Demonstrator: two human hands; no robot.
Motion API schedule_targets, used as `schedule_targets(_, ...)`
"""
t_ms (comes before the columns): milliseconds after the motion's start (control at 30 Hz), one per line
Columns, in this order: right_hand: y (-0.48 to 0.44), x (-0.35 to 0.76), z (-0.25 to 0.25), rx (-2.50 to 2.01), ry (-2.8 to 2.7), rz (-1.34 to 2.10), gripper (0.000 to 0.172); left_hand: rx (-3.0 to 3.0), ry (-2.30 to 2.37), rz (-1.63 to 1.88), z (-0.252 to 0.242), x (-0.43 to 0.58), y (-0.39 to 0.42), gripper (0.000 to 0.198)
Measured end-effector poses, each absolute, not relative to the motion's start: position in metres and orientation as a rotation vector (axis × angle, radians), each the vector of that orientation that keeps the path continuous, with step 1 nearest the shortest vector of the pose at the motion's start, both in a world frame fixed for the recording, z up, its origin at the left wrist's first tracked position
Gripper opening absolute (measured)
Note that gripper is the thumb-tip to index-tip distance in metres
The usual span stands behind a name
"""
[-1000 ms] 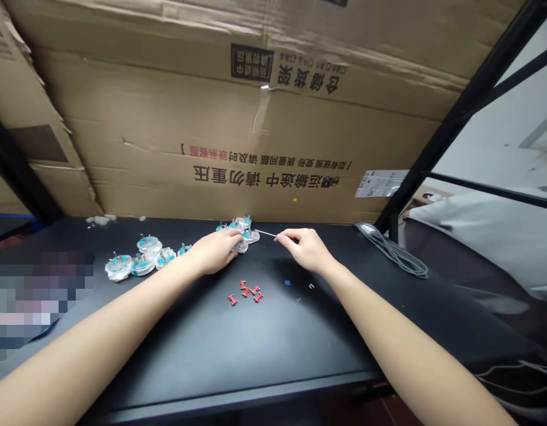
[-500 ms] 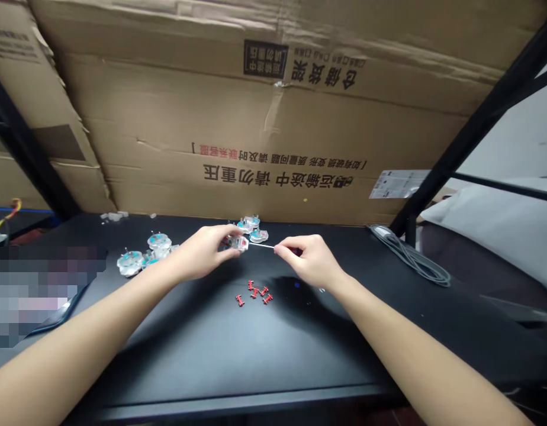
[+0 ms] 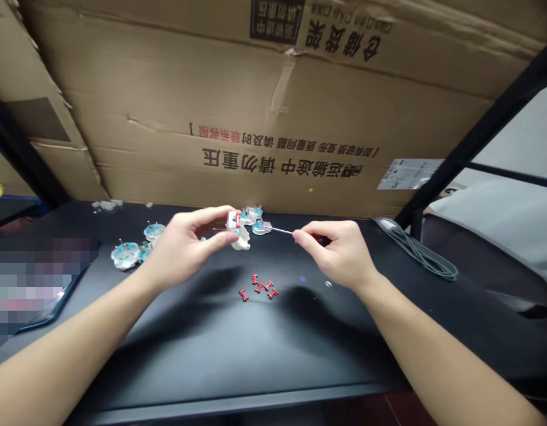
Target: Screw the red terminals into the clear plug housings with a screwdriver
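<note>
Between thumb and fingers, my left hand [image 3: 196,239] grips a small white and clear plastic part [image 3: 240,236] with a red piece in it, raised over the table. My right hand [image 3: 333,248] pinches a thin metal rod [image 3: 280,230], like a screwdriver shaft, that points left toward the part. The rod's tip stands apart from the part; its handle is hidden in my palm. Below, several small red pieces [image 3: 259,288] lie on the black table [image 3: 238,355]. Behind my left hand are clear round parts with teal inside [image 3: 126,255], and similar ones [image 3: 261,227] stand at the back.
A cardboard sheet [image 3: 167,148] with printing rises along the back. Black metal posts [image 3: 433,171] frame both sides. A coiled grey cable [image 3: 415,248] lies at the right rear. White scraps [image 3: 107,205] sit at the left rear, and a blurred-out item [image 3: 42,290] is at the left.
My left hand has turned the plastic part, so its white side and red piece now show. My right hand has drawn the rod away to the right. The view has shifted slightly.
</note>
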State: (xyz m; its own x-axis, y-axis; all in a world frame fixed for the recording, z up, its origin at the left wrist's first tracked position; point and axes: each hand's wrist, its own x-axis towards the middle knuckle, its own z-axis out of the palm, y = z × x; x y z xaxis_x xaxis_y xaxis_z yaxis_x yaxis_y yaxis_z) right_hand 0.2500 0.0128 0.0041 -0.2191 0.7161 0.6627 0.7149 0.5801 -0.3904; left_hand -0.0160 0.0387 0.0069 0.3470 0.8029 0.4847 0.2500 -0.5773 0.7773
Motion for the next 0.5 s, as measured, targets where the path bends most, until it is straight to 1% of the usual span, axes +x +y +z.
schedule_targets(100, 0.001, 0.243, 0.008, -0.981, -1.918, -0.005, 0.029, 1.883, 0.770, 1.208, 0.001, -0.011, 0.031, 0.038)
schedule_targets(200, -0.007, 0.238, 0.009, -0.907, -1.921, -0.010, 0.027, 1.850, 0.691, 1.213, -0.002, -0.006, 0.024, 0.036)
schedule_targets(367, -0.008, 0.235, 0.006, -0.879, -1.943, 0.027, 0.027, 1.837, 0.662, 1.179, -0.001, -0.003, 0.018, 0.038)
schedule_targets(500, -0.008, 0.235, 0.007, -0.928, -1.949, 0.080, 0.031, 1.918, 0.731, 1.170, 0.000, -0.004, 0.020, 0.039)
